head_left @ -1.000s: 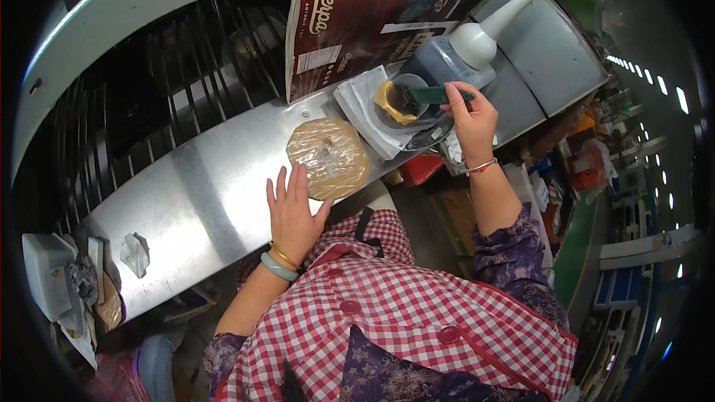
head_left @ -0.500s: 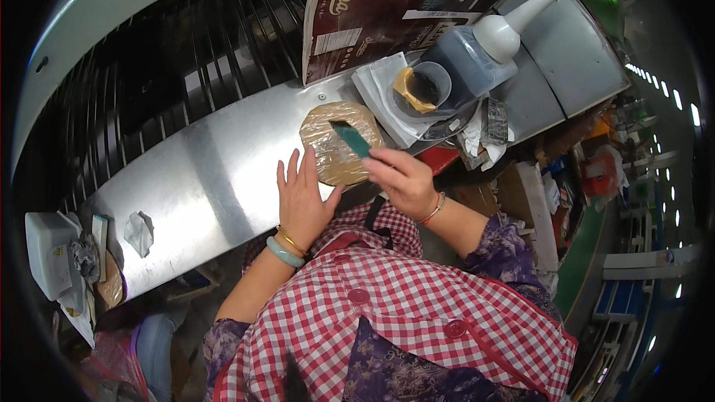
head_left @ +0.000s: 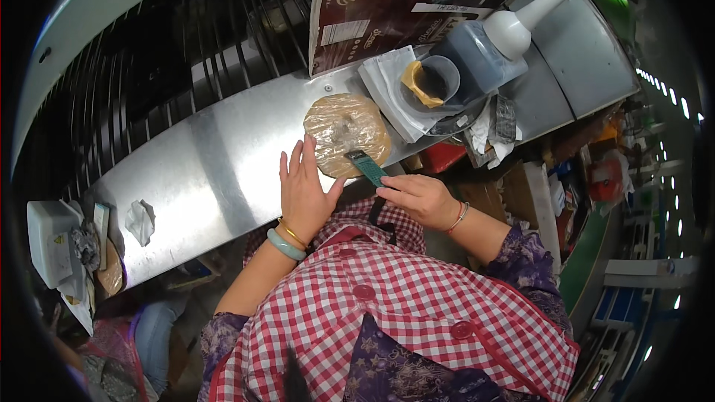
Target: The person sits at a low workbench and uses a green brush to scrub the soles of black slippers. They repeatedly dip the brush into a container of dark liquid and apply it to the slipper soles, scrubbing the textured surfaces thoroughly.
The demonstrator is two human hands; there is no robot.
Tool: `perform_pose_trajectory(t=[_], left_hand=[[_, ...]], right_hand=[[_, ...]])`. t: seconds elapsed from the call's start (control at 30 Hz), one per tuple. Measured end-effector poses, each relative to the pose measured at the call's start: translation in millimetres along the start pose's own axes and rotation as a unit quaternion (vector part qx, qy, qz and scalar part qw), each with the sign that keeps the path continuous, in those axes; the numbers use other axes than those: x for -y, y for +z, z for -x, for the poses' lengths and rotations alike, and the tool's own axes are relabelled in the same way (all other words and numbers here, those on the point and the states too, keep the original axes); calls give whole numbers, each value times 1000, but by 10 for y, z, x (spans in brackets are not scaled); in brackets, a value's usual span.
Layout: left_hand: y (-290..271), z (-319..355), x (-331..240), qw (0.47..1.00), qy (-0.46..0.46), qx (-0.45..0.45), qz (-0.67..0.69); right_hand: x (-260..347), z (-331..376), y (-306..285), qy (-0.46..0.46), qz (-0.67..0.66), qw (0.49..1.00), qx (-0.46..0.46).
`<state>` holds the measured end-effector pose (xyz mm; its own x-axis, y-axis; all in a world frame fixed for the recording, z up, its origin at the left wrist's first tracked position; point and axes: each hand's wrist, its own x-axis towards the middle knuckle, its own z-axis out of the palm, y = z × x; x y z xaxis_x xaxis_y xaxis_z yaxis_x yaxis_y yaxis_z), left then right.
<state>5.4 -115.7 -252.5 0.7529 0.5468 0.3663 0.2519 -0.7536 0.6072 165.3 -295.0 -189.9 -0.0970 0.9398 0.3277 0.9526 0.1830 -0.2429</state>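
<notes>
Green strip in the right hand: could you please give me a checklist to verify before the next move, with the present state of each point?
1. Green strip held by the right hand: ok.
2. Its dark tip over the wrapped disc: ok.
3. Tip touching the disc: cannot tell.
4. Left hand at the disc's left edge: ok.
5. Cup apart from both hands: ok.
6. Bottle apart from both hands: ok.

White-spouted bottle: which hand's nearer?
Right. The right hand, holding the green tool, is below the bottle, slightly left; the left hand is farther, lower left, at the edge of the wrapped disc.
</notes>
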Motion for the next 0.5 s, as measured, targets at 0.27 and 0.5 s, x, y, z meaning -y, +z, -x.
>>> perform_pose_trajectory(t=[0.27,0.5], left_hand=[[-13,-9,-19,1000,4,-2,-16],[-9,3,12,1000,8,-6,-20]], right_hand=[[-6,-146,-371,226,-208,941,-144],[-210,-327,-177,390,-423,746,-337]])
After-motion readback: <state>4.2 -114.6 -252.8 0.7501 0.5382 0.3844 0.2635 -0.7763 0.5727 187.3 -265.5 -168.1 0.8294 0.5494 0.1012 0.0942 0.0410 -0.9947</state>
